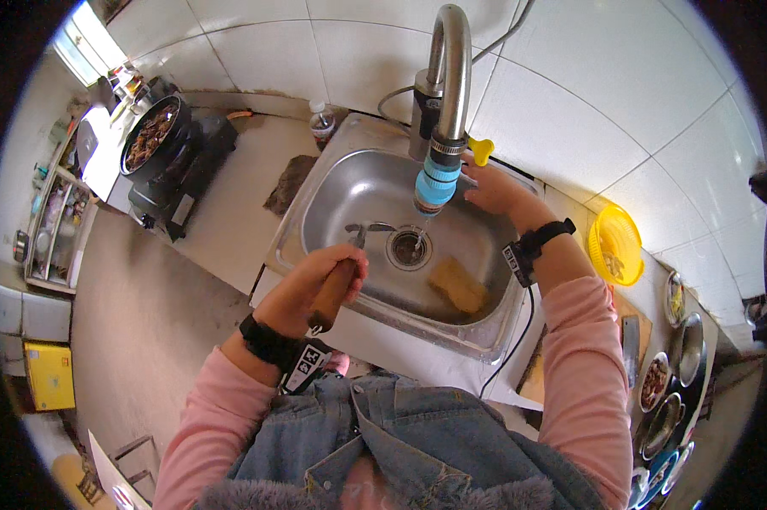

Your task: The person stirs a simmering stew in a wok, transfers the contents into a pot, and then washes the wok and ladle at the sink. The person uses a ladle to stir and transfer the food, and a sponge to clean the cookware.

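Note:
My left hand (342,270) is wrapped round the brown handle of a peeler (328,297), at the near left rim of the steel sink (315,200). Its T-shaped metal head points over the basin. Behind the blue spout end (437,185) of the tap (453,76), my right hand (494,189) reaches to the base, close to the yellow tap lever (482,151). The spout partly hides its fingers, so their grip is unclear. A thin stream of water falls toward the drain (409,247). A yellow-brown chunk (458,285), perhaps a sponge, lies at the basin's right.
Left of the sink are a dark rag-like lump (290,184), a plastic bottle (322,123) and a black stove bearing a pan (152,136) of dark food. At right stand a yellow basket (614,246), a cleaver (630,348) on a board and several metal bowls (662,425).

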